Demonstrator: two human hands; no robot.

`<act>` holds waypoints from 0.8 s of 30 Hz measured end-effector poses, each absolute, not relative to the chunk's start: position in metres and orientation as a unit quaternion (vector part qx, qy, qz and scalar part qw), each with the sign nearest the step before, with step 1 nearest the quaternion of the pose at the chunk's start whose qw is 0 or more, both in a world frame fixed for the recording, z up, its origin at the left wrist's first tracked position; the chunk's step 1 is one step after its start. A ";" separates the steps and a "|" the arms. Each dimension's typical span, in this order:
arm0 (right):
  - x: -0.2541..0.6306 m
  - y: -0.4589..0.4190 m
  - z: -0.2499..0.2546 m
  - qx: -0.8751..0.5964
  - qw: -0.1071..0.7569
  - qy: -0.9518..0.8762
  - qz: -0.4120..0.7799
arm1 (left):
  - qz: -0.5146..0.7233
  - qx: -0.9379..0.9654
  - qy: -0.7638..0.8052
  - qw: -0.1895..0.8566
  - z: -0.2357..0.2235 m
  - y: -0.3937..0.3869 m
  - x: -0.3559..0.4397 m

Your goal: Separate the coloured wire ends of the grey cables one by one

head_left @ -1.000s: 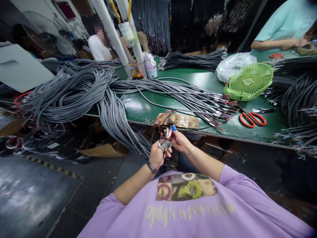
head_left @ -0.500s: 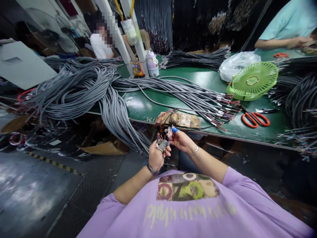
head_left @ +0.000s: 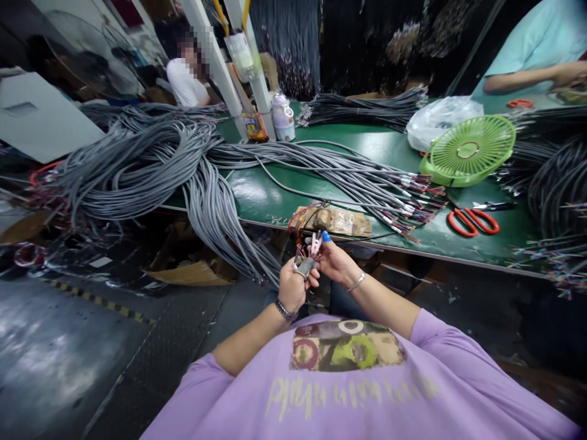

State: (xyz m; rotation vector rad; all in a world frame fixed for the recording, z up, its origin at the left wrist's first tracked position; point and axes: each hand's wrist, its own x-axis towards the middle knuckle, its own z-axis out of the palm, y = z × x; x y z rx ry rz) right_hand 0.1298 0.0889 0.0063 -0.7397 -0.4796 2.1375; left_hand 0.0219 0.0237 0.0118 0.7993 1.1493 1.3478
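Close to the table's front edge, my left hand (head_left: pixel 293 286) is closed around the end of a cable whose thin coloured wires (head_left: pixel 300 252) fan out above the fist. A grey cover (head_left: pixel 305 266) wraps its thumb. Just beside it, my right hand (head_left: pixel 337 261), a blue cover on one fingertip, pinches at a small pale pink piece (head_left: pixel 316 242) that looks like a clip. The fingers hide most of what they grip. Behind both hands, a taped board (head_left: pixel 346 221) with red and black leads lies at the table edge.
Grey cables (head_left: pixel 151 162) lie heaped at left, some hanging over the edge of the green table (head_left: pixel 257 194). Red-handled scissors (head_left: pixel 473 221), a green fan (head_left: pixel 470 150) and a plastic bag (head_left: pixel 443 116) are at right. Two people sit across the table.
My left hand has shifted slightly right and up, closer to my right hand, and the wires have turned a little. The co-worker's arm at the right has moved.
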 end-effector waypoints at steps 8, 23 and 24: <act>0.149 0.079 0.006 -0.322 0.289 -0.295 0.852 | 0.565 0.359 0.491 0.558 0.009 0.012 0.017; 0.160 0.071 0.001 -0.378 0.316 -0.433 0.755 | 0.463 0.391 0.506 0.614 0.004 0.011 0.008; 0.161 0.069 0.001 -0.389 0.313 -0.410 0.764 | 0.479 0.386 0.506 0.604 0.004 0.011 0.008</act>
